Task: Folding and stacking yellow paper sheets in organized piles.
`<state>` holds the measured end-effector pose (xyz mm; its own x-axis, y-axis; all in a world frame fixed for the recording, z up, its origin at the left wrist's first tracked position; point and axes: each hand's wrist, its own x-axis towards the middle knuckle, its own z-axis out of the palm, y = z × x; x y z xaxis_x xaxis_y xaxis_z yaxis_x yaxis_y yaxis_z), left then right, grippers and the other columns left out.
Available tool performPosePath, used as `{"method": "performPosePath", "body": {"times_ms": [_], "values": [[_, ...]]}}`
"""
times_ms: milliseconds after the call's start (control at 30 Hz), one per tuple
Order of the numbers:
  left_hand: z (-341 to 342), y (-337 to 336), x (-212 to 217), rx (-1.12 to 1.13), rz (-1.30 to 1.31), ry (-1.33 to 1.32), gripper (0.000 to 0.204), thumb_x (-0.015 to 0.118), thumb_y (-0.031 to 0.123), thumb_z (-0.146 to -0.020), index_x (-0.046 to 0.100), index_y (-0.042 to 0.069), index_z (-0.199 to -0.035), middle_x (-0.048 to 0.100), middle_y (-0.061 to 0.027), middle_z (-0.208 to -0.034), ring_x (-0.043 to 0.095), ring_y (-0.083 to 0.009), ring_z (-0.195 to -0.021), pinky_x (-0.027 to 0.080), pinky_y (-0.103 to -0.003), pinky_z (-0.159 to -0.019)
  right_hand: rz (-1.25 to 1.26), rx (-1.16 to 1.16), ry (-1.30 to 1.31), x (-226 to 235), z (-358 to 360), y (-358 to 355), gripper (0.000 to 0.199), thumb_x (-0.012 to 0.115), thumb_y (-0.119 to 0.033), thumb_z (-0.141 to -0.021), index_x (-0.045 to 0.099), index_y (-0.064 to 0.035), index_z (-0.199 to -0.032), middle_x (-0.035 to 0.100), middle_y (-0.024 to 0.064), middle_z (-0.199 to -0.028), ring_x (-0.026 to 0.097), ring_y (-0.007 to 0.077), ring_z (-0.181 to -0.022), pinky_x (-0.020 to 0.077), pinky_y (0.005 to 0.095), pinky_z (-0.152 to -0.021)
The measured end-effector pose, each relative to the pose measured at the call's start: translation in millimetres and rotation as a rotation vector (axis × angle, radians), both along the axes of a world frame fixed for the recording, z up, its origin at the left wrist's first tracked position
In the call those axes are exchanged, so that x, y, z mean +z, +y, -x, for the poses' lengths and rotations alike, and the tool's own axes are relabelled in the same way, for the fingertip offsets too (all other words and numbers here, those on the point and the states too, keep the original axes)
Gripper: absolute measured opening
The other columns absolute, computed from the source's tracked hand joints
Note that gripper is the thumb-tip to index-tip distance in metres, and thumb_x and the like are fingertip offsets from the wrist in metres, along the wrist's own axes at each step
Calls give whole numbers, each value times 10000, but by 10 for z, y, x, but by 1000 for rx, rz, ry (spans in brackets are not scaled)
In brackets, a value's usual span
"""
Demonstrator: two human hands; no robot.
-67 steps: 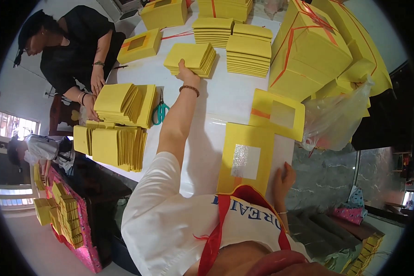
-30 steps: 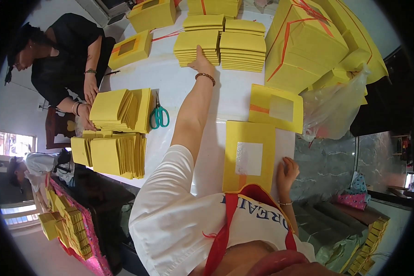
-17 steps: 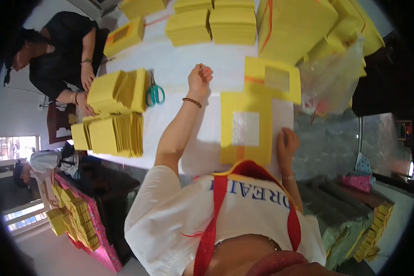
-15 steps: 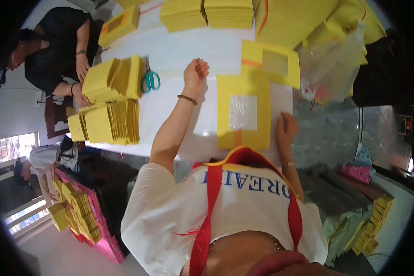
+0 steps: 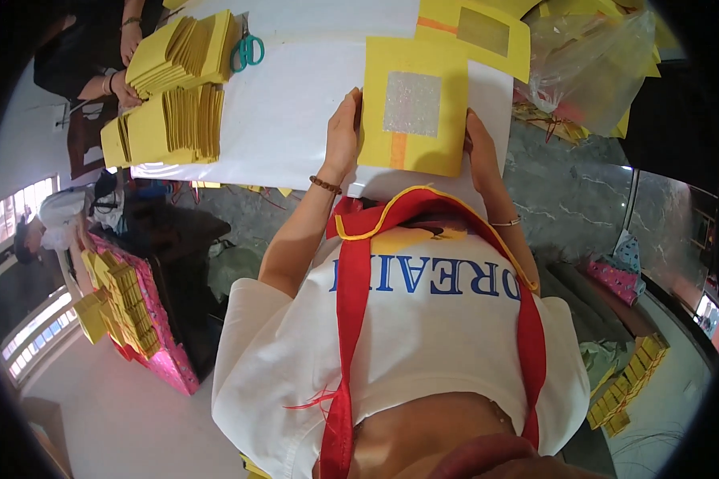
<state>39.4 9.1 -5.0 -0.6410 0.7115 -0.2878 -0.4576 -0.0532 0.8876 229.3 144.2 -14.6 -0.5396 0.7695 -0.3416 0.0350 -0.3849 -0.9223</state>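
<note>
On the white table we see a yellow windowed piece, which lies between our two hands, close to the near edge. Our left hand is along its left side, our right hand along its right side. Both are partly open, fingers at its borders; we cannot tell if they grip it. Teal-handled scissors lie well apart, leftward.

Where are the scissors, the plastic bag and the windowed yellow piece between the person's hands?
Scissors [image 5: 246,41], head view: where the teal handles meet.
Plastic bag [image 5: 585,57], head view: its see-through side.
Windowed yellow piece [image 5: 412,104], head view: its shiny window.
</note>
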Motion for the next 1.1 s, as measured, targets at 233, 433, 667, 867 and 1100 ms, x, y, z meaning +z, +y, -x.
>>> {"method": "performPosePath", "body": {"times_ms": [233,433,667,867,1100], "values": [[-68,10,35,-21,86,176,537,354,332,-983,351,-80,-1327,417,-140,-1353,411,-198,-1229,310,-285,-1032,-244,217,-165,-77,107,81,450,440,-210,-935,401,-23,-1342,550,66,-1138,502,122,-1002,392,256,-863],[-54,2,-106,-27,91,237,555,348,349,-981,339,-78,-1336,396,-153,-1371,372,-202,-1262,274,-289,-1054,-334,183,-262,-96,118,59,449,448,-172,-918,405,-3,-1332,549,87,-1135,502,148,-1005,383,269,-891],[-85,36,-59,1,74,64,562,347,361,-980,348,-79,-1330,416,-143,-1350,393,-192,-1236,292,-286,-1038,-489,-24,-359,-178,233,-154,516,481,-236,-878,395,35,-1308,455,244,-1230,435,331,-1150,333,373,-985],[12,-24,-52,-75,-60,39,515,361,348,-980,396,-48,-1307,465,-126,-1288,436,-170,-1170,350,-280,-990,-287,-119,-157,-159,198,-148,533,505,-241,-881,379,33,-1319,418,230,-1280,392,330,-1199,307,369,-1014],[-110,-218,3,-58,33,293,581,326,398,-980,262,-18,-1382,328,-143,-1388,323,-216,-1275,259,-338,-1061,-627,0,-143,18,-16,-237,474,424,-215,-936,343,3,-1350,323,162,-1394,298,256,-1295,227,334,-1069]]}}
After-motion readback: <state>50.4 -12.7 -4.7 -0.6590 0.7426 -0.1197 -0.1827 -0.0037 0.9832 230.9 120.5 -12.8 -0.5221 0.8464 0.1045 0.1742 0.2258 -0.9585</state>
